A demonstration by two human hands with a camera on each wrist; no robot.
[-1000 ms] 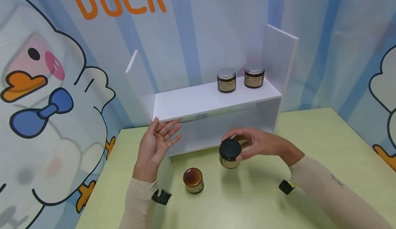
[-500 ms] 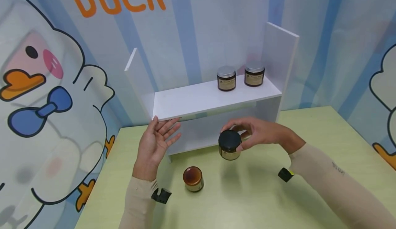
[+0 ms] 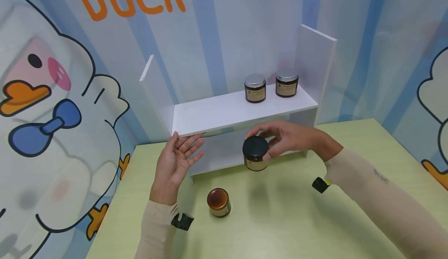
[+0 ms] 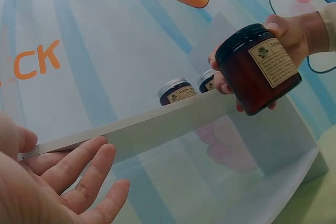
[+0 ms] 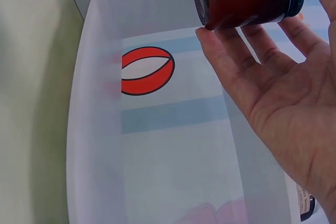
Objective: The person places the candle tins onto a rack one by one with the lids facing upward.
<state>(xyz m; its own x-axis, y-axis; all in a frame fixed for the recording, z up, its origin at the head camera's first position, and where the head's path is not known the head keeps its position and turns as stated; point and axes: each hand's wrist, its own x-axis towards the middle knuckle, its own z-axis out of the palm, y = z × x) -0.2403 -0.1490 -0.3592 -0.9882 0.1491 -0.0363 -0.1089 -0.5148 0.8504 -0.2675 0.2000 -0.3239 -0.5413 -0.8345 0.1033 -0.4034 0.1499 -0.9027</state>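
Observation:
In the head view my right hand (image 3: 288, 138) grips an amber glass jar with a black lid (image 3: 256, 153), held above the table in front of the white shelf (image 3: 217, 113). The left wrist view shows this jar's printed cream label (image 4: 274, 62). My left hand (image 3: 173, 165) is at the shelf's front left corner, palm up, fingers extended beneath the upper board and thumb at its edge. An amber jar without a visible lid (image 3: 218, 202) stands on the table, right of my left wrist. Two silver-lidded jars (image 3: 255, 88) stand on the upper board's right half.
Upright side panels (image 3: 316, 60) rise at both ends of the shelf. Below the upper board runs a lower board (image 3: 220, 158). The pale green table (image 3: 280, 220) extends in front, and a printed duck curtain (image 3: 231, 29) hangs behind.
My right hand has raised the black-lidded jar and brought it closer to the shelf, slightly leftward. The left hand and the jar on the table stay in place.

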